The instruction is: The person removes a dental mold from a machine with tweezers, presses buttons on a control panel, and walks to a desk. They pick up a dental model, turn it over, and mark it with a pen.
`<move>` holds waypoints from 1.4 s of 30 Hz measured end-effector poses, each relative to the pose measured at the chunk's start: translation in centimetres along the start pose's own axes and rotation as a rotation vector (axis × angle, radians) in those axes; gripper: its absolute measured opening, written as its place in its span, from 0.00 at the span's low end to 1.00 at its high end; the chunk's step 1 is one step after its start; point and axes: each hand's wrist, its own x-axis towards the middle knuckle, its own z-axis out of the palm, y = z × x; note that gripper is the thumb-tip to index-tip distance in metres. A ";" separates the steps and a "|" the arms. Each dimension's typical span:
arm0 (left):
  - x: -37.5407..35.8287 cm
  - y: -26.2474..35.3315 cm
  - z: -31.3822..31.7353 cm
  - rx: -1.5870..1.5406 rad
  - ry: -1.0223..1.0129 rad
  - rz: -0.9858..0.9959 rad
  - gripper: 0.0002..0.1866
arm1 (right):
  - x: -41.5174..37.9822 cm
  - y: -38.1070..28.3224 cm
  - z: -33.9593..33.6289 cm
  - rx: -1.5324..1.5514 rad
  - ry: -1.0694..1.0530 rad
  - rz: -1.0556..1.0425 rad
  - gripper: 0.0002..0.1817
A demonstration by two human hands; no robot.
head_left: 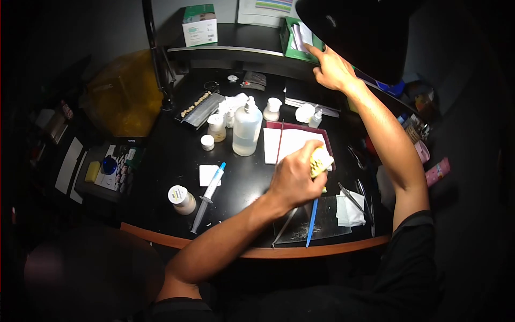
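My left hand grips a yellow-and-white object, seemingly to keep it off the black table; my right, loosely open, reaches white papers.

place: likely dental lab | dark bench | tooth-like tabs | syringe | jars

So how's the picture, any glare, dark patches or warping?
Head view: glare on the black tabletop, with the white paper washed out; head view, outer areas: corners nearly black; head view, bottom: the wooden edge bows, probably lens distortion.
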 end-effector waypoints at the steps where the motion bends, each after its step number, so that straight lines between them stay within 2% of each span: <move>1: 0.2 -0.2 -0.2 -0.052 0.008 -0.033 0.26 | -1.0 -0.5 -0.3 -0.028 0.109 -0.036 0.41; 3: 0.7 -0.2 -0.8 -0.091 0.048 -0.051 0.23 | -3.3 -1.2 -1.7 0.092 0.101 -0.067 0.39; 8: 1.2 0.0 -1.5 -0.150 0.013 -0.088 0.23 | -10.6 -1.6 -4.4 0.280 0.293 -0.358 0.32; 12: 1.2 -1.2 -1.1 -0.406 -0.088 -0.192 0.25 | -17.1 -1.7 -5.6 0.465 0.220 -0.324 0.22; 14: 1.2 -1.1 -0.8 -0.622 -0.089 -0.334 0.25 | -20.1 -1.8 -5.4 0.603 0.127 -0.263 0.20; 17: 1.3 -0.1 -1.3 -0.795 -0.175 -0.498 0.27 | -23.4 -2.1 -4.0 0.795 0.068 -0.189 0.17; 19: 1.2 0.0 -1.3 -0.841 -0.205 -0.551 0.30 | -24.8 -2.8 -3.3 0.883 0.071 -0.171 0.20; 22: 0.4 0.3 -0.6 -0.401 -0.146 -0.235 0.32 | -25.9 -4.2 -2.4 0.930 0.089 -0.147 0.27; 23: 0.4 0.3 -0.8 -0.304 -0.184 -0.237 0.34 | -26.1 -4.3 -1.8 0.938 0.102 -0.147 0.27; 26: 0.3 0.6 -0.7 -0.144 -0.188 -0.061 0.34 | -26.9 -4.6 -0.8 0.968 0.093 -0.140 0.28; 30: 0.3 0.2 -0.4 -0.156 -0.132 0.006 0.26 | -27.5 -4.5 -1.2 0.966 0.038 -0.125 0.27; 33: 0.0 0.4 -0.4 -0.083 -0.145 -0.014 0.26 | -27.7 -4.2 -0.8 0.940 0.055 -0.160 0.26; 36: 0.0 0.5 -0.4 -0.019 -0.149 0.070 0.27 | -27.8 -4.2 -1.0 0.947 0.033 -0.148 0.25; 42: -0.3 0.8 -0.6 0.064 -0.190 0.097 0.31 | -28.3 -4.6 -0.9 0.914 0.045 -0.164 0.23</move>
